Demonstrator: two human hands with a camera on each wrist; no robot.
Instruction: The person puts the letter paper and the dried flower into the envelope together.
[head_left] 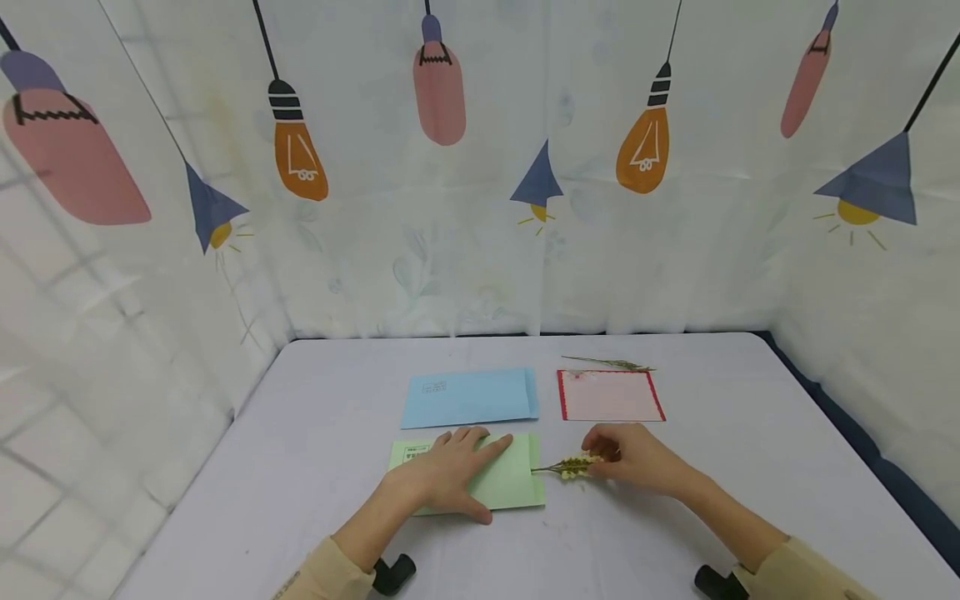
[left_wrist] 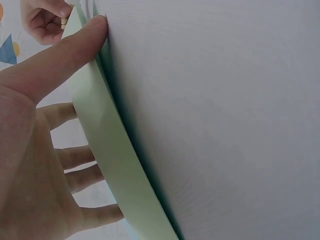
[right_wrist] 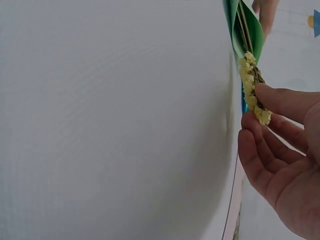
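Observation:
A light green envelope lies on the table in front of me. My left hand rests on it with fingers spread, and in the left wrist view the thumb reaches across the envelope's near edge. Between the thumb and fingers of my right hand is the head of a yellow dried flower sprig. The sprig's stems run into the envelope's right end, where the green mouth gapes around them in the right wrist view. The stem ends are hidden inside the envelope.
Behind the green envelope lies a blue envelope. To its right is a pink card with red side edges, with a thin dried sprig along its far edge. A white cloth covers the table, and printed curtains surround it.

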